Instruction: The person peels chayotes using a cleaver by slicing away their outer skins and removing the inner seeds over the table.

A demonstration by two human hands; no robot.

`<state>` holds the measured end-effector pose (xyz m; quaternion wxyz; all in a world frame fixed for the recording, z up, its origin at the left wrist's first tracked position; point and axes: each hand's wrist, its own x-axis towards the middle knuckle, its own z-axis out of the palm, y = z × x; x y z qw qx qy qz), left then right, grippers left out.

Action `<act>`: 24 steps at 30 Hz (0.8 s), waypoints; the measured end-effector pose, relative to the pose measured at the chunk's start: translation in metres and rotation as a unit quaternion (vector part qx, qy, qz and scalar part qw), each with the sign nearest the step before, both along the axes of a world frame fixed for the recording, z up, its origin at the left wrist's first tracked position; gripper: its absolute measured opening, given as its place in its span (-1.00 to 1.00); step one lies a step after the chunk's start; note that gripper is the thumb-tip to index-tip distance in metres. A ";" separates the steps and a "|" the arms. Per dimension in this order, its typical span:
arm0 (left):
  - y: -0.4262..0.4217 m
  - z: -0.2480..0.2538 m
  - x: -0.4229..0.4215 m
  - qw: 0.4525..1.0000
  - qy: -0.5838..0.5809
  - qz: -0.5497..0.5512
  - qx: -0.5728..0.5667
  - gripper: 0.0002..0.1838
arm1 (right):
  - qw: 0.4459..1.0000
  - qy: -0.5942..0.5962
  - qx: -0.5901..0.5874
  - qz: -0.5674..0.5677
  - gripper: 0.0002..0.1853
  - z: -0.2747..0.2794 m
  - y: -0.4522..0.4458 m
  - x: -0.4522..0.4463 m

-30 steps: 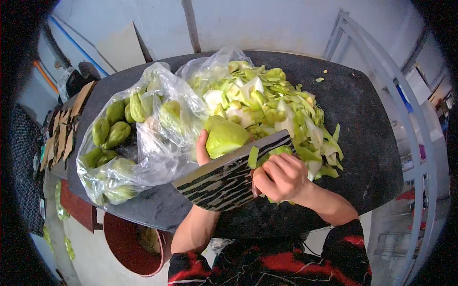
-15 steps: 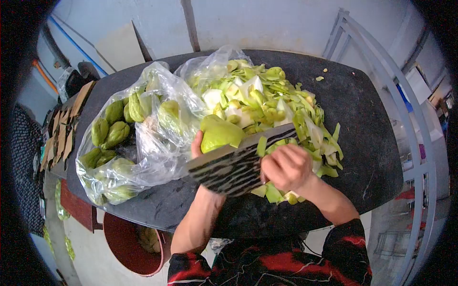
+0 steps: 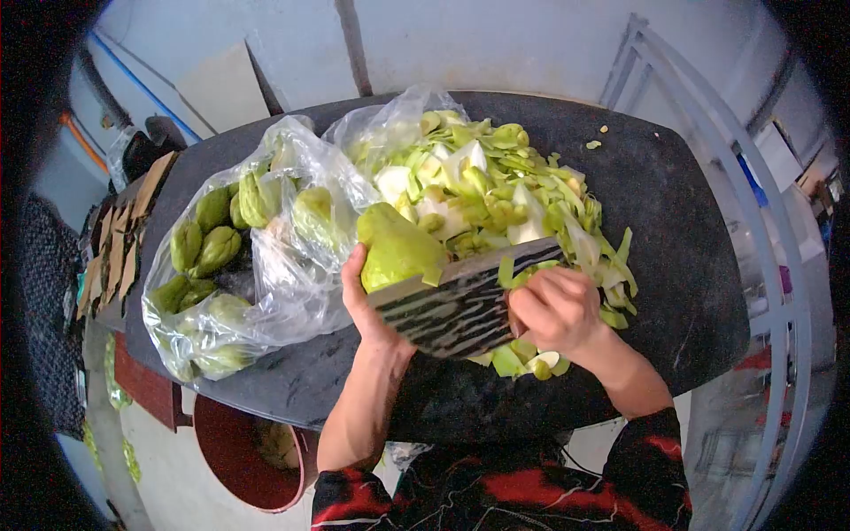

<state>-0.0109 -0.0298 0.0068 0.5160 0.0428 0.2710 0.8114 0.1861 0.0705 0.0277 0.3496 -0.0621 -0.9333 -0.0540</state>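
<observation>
My left hand is wrapped round the lower left side of a pale green chayote; its fingers are partly hidden. A wide cleaver with dark streaks on its blade lies against the right side of the chayote. The fist of my right hand closes on the cleaver's handle, which is mostly hidden. A small green peel sticks to the blade near that fist. Behind the blade is a heap of green peelings and pale pieces. A few cut scraps lie below the blade.
A clear plastic bag with several whole chayotes spreads over the left of the dark table. A red bucket stands on the floor at the lower left. A grey metal railing rises at the right.
The chayote has shifted a little left and up and now stands more upright. The cleaver and my right hand have moved slightly right. More scraps show below the blade.
</observation>
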 end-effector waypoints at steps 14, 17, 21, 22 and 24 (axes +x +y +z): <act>-0.003 0.006 0.002 0.999 0.009 0.015 -0.031 -0.29 | 1.000 0.011 -0.011 0.009 -0.79 -0.004 0.002 -0.005; -0.003 0.009 0.002 0.999 0.025 0.013 -0.020 -0.27 | 1.000 0.026 -0.017 -0.002 -0.78 -0.009 0.007 -0.004; -0.002 0.007 0.003 1.000 0.025 0.012 -0.009 -0.30 | 0.999 0.030 -0.030 -0.026 -0.79 -0.014 0.015 -0.004; -0.002 0.005 0.002 1.000 0.025 0.010 -0.010 -0.30 | 0.998 0.034 -0.043 -0.023 -0.80 -0.018 0.020 -0.003; 0.003 -0.001 -0.004 1.000 0.021 0.015 0.005 -0.32 | 0.997 0.035 -0.061 -0.021 -0.79 -0.018 0.022 -0.002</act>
